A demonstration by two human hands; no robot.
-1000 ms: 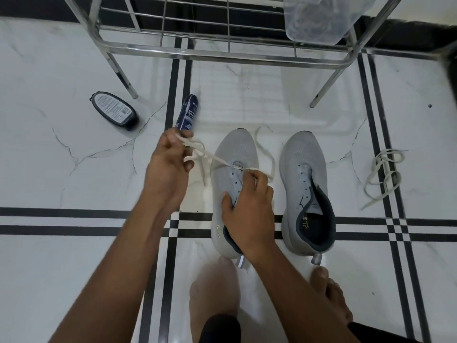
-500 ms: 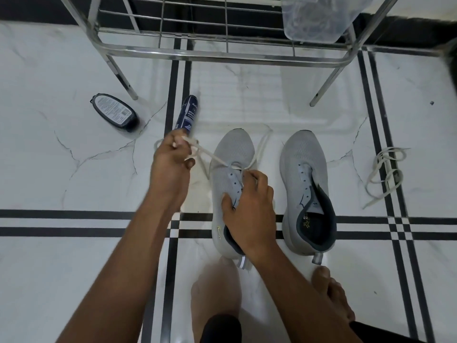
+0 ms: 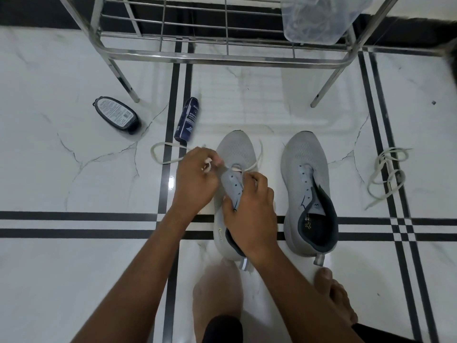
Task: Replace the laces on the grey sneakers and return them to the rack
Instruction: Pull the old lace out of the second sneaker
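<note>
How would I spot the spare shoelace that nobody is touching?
Start at the metal rack and drop past its right leg to the white floor. The loose lace lies bundled right of both grey sneakers, over the black stripes, threaded through nothing.

Both forearms were bare, with no sleeves, watch or rings showing. The feet (image 3: 336,300) were bare too. Dark shorts (image 3: 222,329) covered the legs at the bottom edge.

Rack (image 3: 222,55) cut off at top edge — bag (image 3: 319,18) contents blurred.
</note>
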